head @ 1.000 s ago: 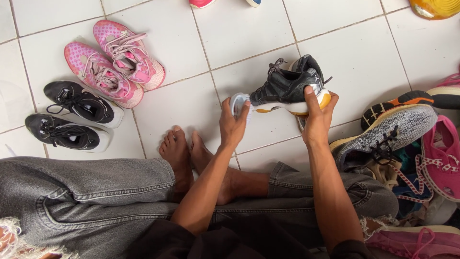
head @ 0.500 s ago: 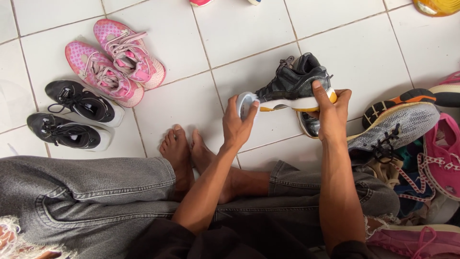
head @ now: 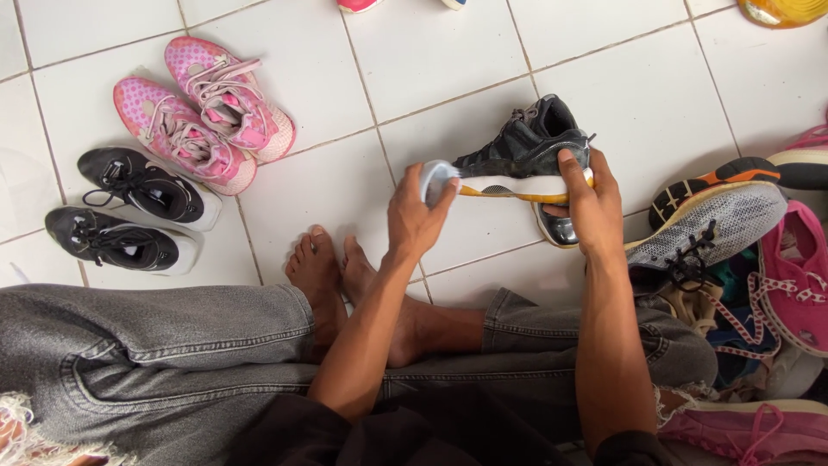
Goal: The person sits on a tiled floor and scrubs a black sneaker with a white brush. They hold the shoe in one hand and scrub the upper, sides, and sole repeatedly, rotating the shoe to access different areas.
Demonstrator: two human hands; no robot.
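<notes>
I hold a black sneaker (head: 524,154) with a white and yellow sole on its side above the white tile floor (head: 414,60). My left hand (head: 416,214) grips its toe end. My right hand (head: 586,200) grips its heel end, thumb across the sole. A second black shoe (head: 559,228) lies on the floor just under the held one, mostly hidden by my right hand. My bare feet (head: 336,278) and crossed legs in grey jeans are below.
Two pink sneakers (head: 207,116) and two black sneakers (head: 129,211) lie paired at the left. A heap of shoes, among them a grey mesh sneaker (head: 707,229) and pink ones (head: 798,276), fills the right edge. A yellow object (head: 780,10) sits top right.
Both hands have lifted the black sneaker off the floor and drawn it slightly toward me and to the right, uncovering the second black shoe beneath it.
</notes>
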